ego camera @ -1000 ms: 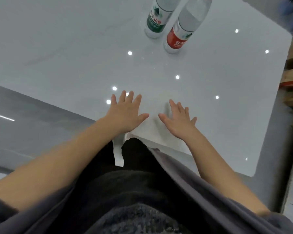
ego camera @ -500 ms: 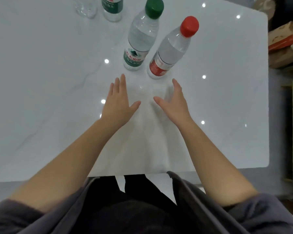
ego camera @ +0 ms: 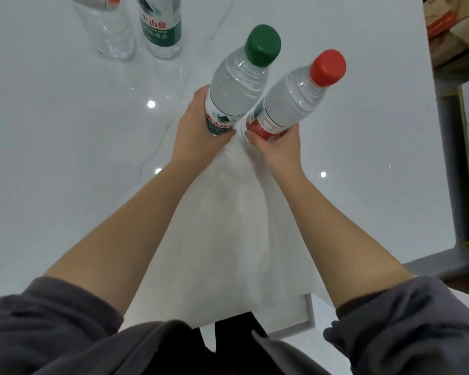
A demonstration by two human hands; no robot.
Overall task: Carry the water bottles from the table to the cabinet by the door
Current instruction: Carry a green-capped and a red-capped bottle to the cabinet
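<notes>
A green-capped water bottle (ego camera: 238, 85) with a green label is gripped low down by my left hand (ego camera: 194, 131). Right beside it, my right hand (ego camera: 278, 143) grips the base of a red-capped water bottle (ego camera: 295, 101) with a red label. Both bottles point up toward the camera over the white table (ego camera: 65, 158); I cannot tell whether their bases touch it. Two more bottles stand at the table's far left: a clear one with a red cap (ego camera: 109, 31) and one with a green label (ego camera: 160, 28).
Cardboard boxes (ego camera: 452, 25) are stacked past the table's right edge, above a metal frame (ego camera: 455, 158). The table's near edge runs just in front of my body, with pale floor below at the lower right.
Both hands moved forward from flat and empty over the table and closed around the two nearest bottles. The view shifted farther over the table.
</notes>
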